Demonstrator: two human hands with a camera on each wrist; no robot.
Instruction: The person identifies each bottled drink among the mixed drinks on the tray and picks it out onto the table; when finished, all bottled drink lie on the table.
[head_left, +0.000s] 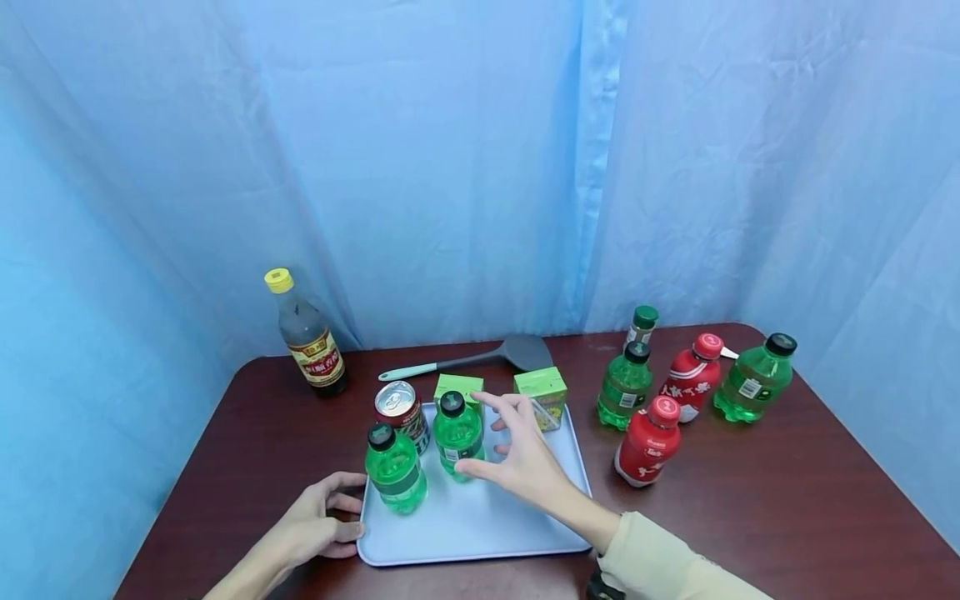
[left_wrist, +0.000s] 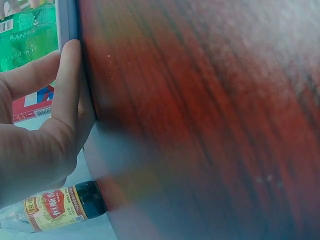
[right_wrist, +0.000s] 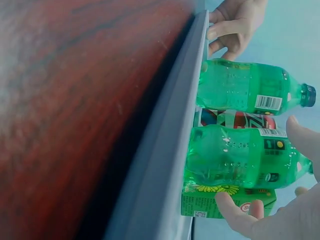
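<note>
My left hand (head_left: pixel 311 521) is at the left rim of the pale tray (head_left: pixel 480 537), its fingertips touching the edge. My right hand (head_left: pixel 525 458) spreads thumb and fingers around a green soda bottle (head_left: pixel 456 433) standing on the tray; in the right wrist view, thumb and fingers lie on either side of this bottle (right_wrist: pixel 230 155), none curled round it. A second green bottle (head_left: pixel 397 479) stands near the left rim. Behind it is a red and black drink can (head_left: pixel 401 408). Two green drink cartons stand at the back, one (head_left: pixel 459 385) partly hidden by the bottle, the other (head_left: pixel 543 387) at the right.
Right of the tray stand green bottles (head_left: pixel 625 385) (head_left: pixel 753 383), red bottles (head_left: pixel 648 446) (head_left: pixel 690 375) and a green-capped jar (head_left: pixel 643 323). A spatula (head_left: pixel 480 357) lies behind the tray. A yellow-capped sauce bottle (head_left: pixel 311 342) stands at the back left, before the blue curtain (head_left: pixel 420 167).
</note>
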